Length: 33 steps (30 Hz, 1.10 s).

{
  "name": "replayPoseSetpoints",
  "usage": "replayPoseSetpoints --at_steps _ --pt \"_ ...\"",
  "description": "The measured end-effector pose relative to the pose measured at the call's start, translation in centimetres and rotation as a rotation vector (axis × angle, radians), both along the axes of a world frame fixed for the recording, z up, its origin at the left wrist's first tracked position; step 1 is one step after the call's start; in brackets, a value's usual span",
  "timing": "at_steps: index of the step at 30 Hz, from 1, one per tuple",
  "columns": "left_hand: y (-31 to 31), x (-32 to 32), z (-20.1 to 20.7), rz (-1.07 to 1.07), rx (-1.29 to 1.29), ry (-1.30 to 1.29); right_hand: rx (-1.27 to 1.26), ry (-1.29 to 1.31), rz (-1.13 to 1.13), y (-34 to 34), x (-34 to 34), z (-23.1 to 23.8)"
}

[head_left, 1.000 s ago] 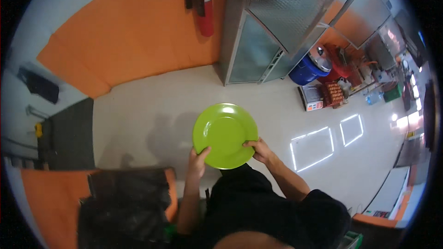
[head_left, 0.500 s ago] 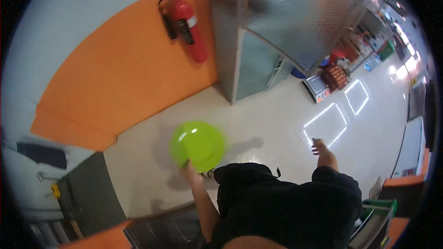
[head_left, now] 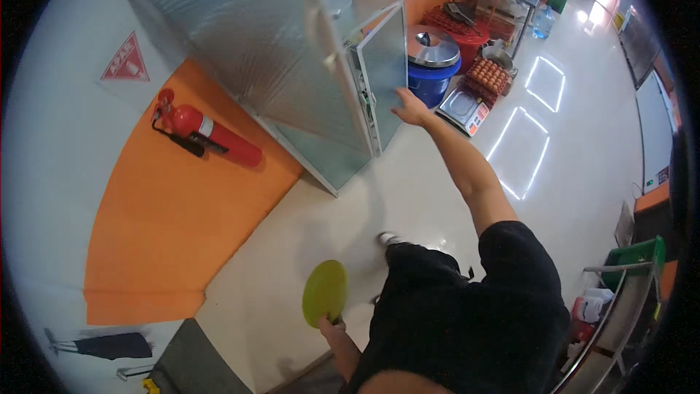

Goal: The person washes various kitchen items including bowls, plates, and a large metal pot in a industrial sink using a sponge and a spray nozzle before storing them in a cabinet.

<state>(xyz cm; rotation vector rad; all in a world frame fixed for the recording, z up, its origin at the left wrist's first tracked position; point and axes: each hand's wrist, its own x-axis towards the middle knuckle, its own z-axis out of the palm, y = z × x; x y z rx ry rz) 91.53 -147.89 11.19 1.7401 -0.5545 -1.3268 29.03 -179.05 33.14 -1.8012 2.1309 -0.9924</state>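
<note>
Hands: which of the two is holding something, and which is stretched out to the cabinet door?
The left hand, low at the person's side, grips the green plate by its rim. The right hand holds nothing; it is stretched out to the open metal cabinet door.

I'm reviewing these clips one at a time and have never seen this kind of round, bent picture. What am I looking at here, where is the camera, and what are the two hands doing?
No machine is at work here: a person uses two bare hands. The camera is a wide fisheye worn on the person's head, looking down, so straight edges curve toward the rim and the dark-clothed body fills the lower part of the view.

The left hand hangs low at the person's side and grips a round green plate by its lower edge. The right hand is stretched forward, open, at the edge of the metal cabinet door, which stands ajar; whether the fingers quite touch it is hard to tell.

Around them: a red fire extinguisher against the orange and white wall, and beyond the cabinet a blue bin with a metal lid, a tray of eggs and a scale on the pale floor.
</note>
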Motion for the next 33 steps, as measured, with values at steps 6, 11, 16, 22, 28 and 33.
replayPoseSetpoints --at_steps 6,11,16,22,28,33 --pt "-5.5 -22.9 7.4 0.561 0.017 0.553 -0.057 0.161 0.052 -13.0 -5.9 5.9" --pt "-11.4 -36.5 7.9 0.561 0.042 0.612 0.164 0.229 0.236 -15.8 -10.4 3.3" --pt "-18.1 -47.6 17.2 0.386 -0.07 0.648 -0.132 0.28 0.322 -18.9 -14.0 5.7" --pt "-21.4 -51.0 19.6 0.338 -0.293 0.368 0.093 0.155 0.378 -19.9 -16.5 5.1" --pt "-27.1 -57.1 24.9 0.268 -0.537 -0.125 0.059 -0.258 0.358 -8.6 -25.5 6.9" --pt "-38.1 -62.3 25.8 -0.263 -0.923 -0.75 0.042 -0.146 0.272 -4.4 -32.7 8.4"
